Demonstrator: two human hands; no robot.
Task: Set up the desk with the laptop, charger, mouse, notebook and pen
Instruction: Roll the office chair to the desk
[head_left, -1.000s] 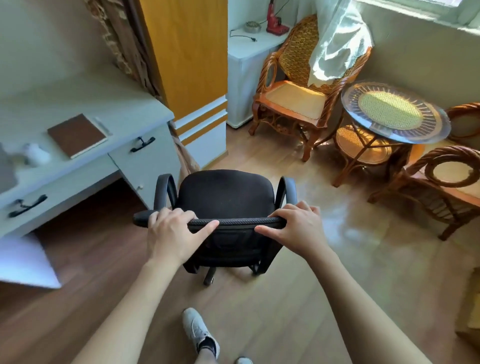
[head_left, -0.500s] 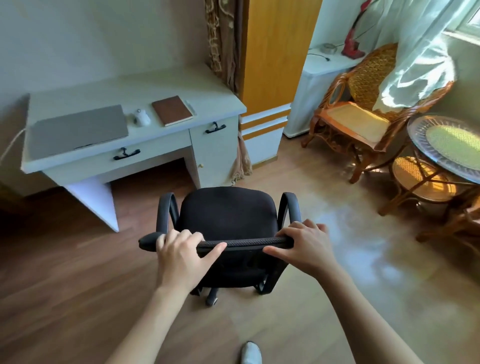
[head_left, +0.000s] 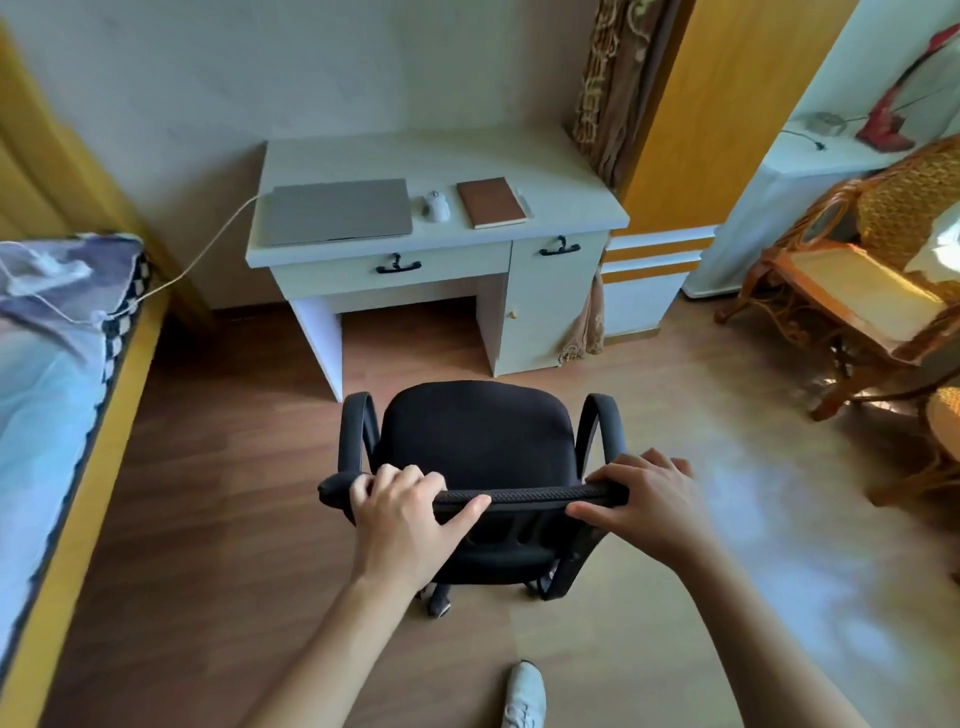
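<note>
A person's two bare arms reach forward and down, both hands on the top rail of a black office chair (head_left: 478, 441) standing on the wood floor. The left hand (head_left: 408, 519) wraps its fingers over the rail with the thumb stretched along the near side; the right hand (head_left: 636, 509) clasps the rail's other end the same way. Beyond the hands, past the chair seat, stands a white tabletop (head_left: 441, 156). On it, ahead and left of the left hand, lies a closed grey laptop (head_left: 337, 210) with a white charger cable (head_left: 208, 249) running off toward a bed (head_left: 47, 374) at far left. A white mouse (head_left: 436, 206) sits just right of the laptop, then a brown notebook (head_left: 491, 201) with a pen (head_left: 524, 202) along its right edge.
</note>
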